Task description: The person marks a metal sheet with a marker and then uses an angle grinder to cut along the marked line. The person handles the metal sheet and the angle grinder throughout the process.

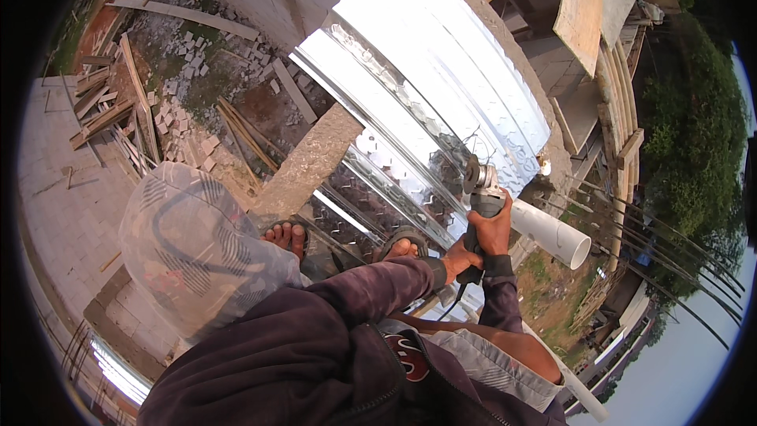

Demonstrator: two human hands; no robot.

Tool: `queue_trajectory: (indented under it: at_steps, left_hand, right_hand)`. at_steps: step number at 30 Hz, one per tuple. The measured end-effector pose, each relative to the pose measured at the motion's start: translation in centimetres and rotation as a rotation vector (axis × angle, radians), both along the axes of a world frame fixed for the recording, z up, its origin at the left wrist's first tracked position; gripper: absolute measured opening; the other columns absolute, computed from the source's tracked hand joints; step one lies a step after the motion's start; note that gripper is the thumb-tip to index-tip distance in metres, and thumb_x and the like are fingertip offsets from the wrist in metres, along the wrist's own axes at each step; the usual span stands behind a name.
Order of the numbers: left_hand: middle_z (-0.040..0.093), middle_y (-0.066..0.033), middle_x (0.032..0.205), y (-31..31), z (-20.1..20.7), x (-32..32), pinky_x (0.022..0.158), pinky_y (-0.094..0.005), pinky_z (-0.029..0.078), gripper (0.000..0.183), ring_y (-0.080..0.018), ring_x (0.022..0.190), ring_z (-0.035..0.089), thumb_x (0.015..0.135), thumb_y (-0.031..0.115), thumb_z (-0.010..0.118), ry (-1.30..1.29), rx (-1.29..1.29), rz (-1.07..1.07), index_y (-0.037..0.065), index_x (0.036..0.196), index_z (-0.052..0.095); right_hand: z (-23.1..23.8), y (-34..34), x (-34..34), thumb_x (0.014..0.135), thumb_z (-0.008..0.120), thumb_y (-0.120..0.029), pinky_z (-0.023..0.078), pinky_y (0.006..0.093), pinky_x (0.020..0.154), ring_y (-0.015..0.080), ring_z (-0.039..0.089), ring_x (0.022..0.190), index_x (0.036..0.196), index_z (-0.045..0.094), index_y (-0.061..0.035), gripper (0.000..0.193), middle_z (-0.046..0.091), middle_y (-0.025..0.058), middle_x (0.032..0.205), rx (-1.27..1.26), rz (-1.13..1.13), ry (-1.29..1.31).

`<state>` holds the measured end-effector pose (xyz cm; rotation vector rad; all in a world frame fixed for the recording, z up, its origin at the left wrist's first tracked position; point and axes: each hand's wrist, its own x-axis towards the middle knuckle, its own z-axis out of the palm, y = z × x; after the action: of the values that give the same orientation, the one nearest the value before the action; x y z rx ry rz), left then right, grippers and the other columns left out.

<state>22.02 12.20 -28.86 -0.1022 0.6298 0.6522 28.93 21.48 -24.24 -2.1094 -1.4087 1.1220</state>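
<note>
Grinder (487, 203): at 3 o'clock from the view's middle, disc over the metal sheets (449, 63); contact unclear.
Right hand (494, 229): wrapped around its body.
Left hand (457, 259): gripping its rear.
White pipe (552, 233): 4 o'clock from the grinder.
Sandalled foot (404, 248): 8 o'clock from it.

Glossy metal sheeting (457, 55), rough concrete (314, 154)
</note>
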Motion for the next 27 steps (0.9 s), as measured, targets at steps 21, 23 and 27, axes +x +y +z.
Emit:
queue_trajectory:
  at_steps: [21,23,27]
  left_hand:
    - [0.064,-0.0072,0.115,-1.7,-2.0,0.1,0.082,-0.0352,0.056,0.079,-0.0225,0.102,0.066,0.071,-0.008,0.069,-0.039,-0.026,-0.054,0.010,0.143,0.042]
    - [0.064,-0.0073,0.116,-1.8,-2.3,0.3,0.082,-0.0352,0.056,0.080,-0.0226,0.102,0.066,0.070,-0.009,0.069,-0.030,-0.042,-0.073,0.010,0.143,0.042]
    - [0.064,-0.0073,0.117,-2.0,-2.7,0.5,0.082,-0.0360,0.056,0.081,-0.0227,0.101,0.066,0.070,-0.009,0.069,-0.065,-0.046,-0.042,0.010,0.145,0.041]
  right_hand:
    - [-0.2,-1.4,-1.0,0.066,0.079,-0.018,0.052,0.0410,0.092,0.0328,0.066,0.102,0.145,0.038,-0.0069,0.090,0.065,0.0228,0.116,-0.009,-0.021,-0.102]
    - [-0.7,-1.6,-0.4,0.067,0.079,-0.018,0.052,0.0409,0.092,0.0327,0.066,0.102,0.145,0.038,-0.0065,0.090,0.065,0.0227,0.116,-0.019,-0.018,-0.134]
    - [-0.4,-1.6,-0.8,0.066,0.079,-0.018,0.052,0.0407,0.093,0.0328,0.066,0.102,0.145,0.038,-0.0056,0.090,0.065,0.0227,0.116,-0.005,-0.017,-0.111]
